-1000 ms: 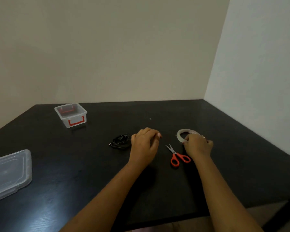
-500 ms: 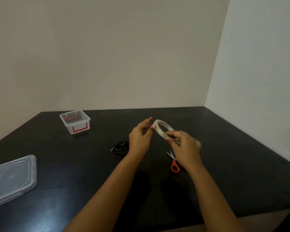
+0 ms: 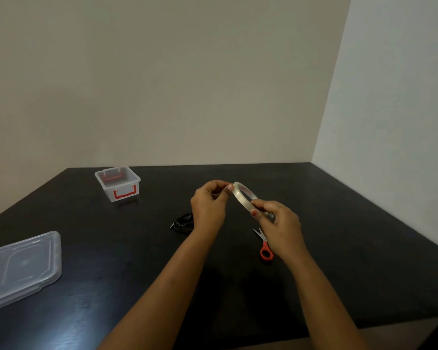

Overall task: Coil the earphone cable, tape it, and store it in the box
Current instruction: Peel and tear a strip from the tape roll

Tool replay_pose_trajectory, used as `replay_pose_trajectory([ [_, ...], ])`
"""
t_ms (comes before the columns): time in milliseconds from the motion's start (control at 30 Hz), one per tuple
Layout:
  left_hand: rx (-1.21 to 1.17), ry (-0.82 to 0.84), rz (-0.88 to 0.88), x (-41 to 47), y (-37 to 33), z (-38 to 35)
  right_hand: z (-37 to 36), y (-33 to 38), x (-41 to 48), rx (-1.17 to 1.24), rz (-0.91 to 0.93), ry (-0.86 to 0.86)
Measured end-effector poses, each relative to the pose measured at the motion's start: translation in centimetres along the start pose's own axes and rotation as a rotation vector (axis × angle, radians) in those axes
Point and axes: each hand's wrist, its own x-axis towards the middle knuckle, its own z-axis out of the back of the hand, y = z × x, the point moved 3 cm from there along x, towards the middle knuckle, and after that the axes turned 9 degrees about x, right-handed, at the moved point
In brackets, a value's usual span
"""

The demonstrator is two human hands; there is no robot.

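Head view: open clear box (image 3: 124, 189) sits well apart from its lid (image 3: 23, 269).

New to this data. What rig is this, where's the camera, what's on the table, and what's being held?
There is no robot here, only a person's two bare hands. One wide-angle camera worn on the head looks forward and down, so this is the only view.

On the black table lie:
- a coiled black earphone cable
- orange-handled scissors
- a small open clear box with red handles
- a clear plastic lid, lying apart at near left

Both hands hold a clear tape roll above the table. The right hand grips its lower side, and the left hand pinches its top edge with the fingers. Whether a tape end is lifted is too small to tell.
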Motion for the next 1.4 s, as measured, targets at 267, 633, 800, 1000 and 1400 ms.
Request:
replay_pose_trajectory([
  [267,-0.295,0.250,0.166,-1.7,0.6,-1.1,-1.1,-0.3,-0.9,0.009,-0.027,-0.042],
  [633,-0.420,0.420,0.286,-2.9,2.9,-1.2,-2.4,-1.2,-2.1,0.207,-0.128,-0.014],
  [800,-0.340,0.437,0.231,-3.2,2.5,-1.4,-1.7,0.1,-1.1,0.257,-0.026,-0.074],
  [1000,-0.313,0.422,0.164,-3.7,1.9,-1.7,-2.3,0.0,-0.9,0.175,0.042,-0.057],
  [1400,-0.348,0.339,0.234,-4.3,2.4,-1.7,-3.6,0.6,-2.5,0.150,0.139,-0.046],
])
